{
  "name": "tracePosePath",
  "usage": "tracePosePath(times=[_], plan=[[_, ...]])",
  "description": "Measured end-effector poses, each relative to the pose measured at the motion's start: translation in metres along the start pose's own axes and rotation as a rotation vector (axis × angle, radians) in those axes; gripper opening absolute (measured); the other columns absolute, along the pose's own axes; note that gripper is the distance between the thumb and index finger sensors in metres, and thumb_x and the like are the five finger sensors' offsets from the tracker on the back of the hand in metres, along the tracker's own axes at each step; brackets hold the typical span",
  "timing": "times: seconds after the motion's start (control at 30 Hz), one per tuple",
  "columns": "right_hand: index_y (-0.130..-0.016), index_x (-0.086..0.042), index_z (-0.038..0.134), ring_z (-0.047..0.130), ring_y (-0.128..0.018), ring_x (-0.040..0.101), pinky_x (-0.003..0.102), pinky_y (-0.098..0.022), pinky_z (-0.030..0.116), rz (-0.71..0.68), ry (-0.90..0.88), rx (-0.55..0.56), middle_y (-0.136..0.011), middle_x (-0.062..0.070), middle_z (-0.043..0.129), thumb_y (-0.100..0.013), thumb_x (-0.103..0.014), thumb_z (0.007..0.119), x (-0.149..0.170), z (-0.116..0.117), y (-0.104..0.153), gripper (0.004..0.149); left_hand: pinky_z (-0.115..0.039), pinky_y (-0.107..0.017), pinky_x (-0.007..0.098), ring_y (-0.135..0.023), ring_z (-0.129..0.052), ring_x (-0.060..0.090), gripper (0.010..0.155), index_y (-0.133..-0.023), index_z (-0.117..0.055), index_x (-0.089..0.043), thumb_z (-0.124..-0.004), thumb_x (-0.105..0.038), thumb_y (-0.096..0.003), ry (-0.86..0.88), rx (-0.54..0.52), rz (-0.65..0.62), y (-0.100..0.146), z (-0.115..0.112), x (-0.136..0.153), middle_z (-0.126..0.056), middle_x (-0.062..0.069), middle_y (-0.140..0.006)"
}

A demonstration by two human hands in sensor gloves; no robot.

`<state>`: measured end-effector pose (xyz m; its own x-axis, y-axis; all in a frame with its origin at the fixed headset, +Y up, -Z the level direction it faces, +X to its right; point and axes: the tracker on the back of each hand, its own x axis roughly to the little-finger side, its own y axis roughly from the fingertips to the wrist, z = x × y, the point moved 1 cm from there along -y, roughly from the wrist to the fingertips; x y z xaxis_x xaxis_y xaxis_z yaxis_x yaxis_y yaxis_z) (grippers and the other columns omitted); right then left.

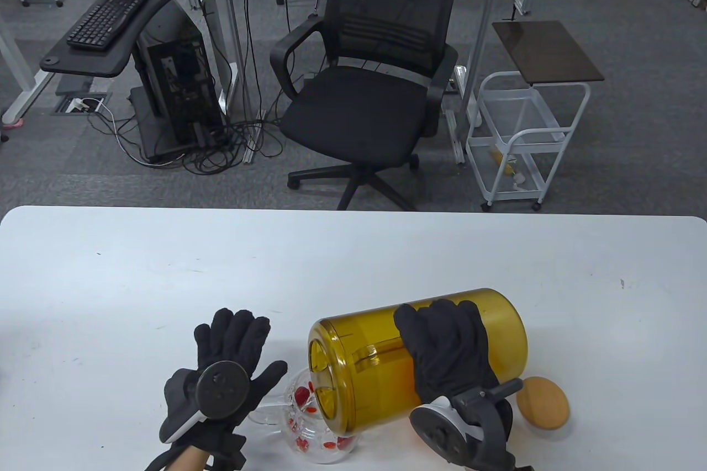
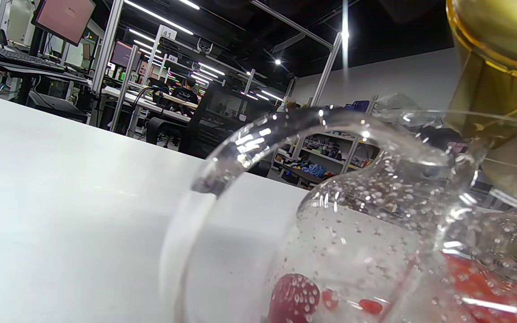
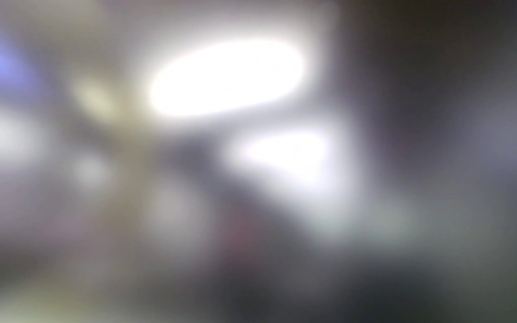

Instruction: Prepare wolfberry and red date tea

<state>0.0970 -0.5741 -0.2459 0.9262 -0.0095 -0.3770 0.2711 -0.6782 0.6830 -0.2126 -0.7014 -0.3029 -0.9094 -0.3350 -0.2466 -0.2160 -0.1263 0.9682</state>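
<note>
Two gloved hands work near the desk's (image 1: 110, 272) front edge: the left hand (image 1: 229, 366) lies flat with fingers spread, gripping nothing, just left of a clear glass teapot (image 1: 309, 427) holding red dates (image 2: 294, 298) and wolfberries (image 2: 370, 306). Over the teapot, the right hand (image 1: 447, 352) clasps a tipped amber water jug (image 1: 381, 360), its mouth above the pot. Just right of the jug lies a round wooden lid (image 1: 544, 402); the right wrist view is only blur.

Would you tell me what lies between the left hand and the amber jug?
In the table view, the clear glass teapot holding red fruit sits between left hand and amber plastic jug.
</note>
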Motion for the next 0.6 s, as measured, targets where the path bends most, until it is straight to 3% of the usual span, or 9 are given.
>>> tracePosePath(times=[0.6], plan=[[-0.104, -0.026, 0.05, 0.061, -0.096, 0.038, 0.062, -0.08, 0.048, -0.002, 0.008, 0.008, -0.095, 0.01, 0.059, -0.062, -0.012, 0.071, 0.0009, -0.0016, 0.0013, 0.049, -0.007, -0.079, 0.054, -0.116, -0.018, 0.046, 0.079, -0.119, -0.036, -0.023, -0.06, -0.063, -0.0557, -0.001, -0.002, -0.003, -0.0004, -0.0002, 0.0001, -0.034, 0.015, -0.127]])
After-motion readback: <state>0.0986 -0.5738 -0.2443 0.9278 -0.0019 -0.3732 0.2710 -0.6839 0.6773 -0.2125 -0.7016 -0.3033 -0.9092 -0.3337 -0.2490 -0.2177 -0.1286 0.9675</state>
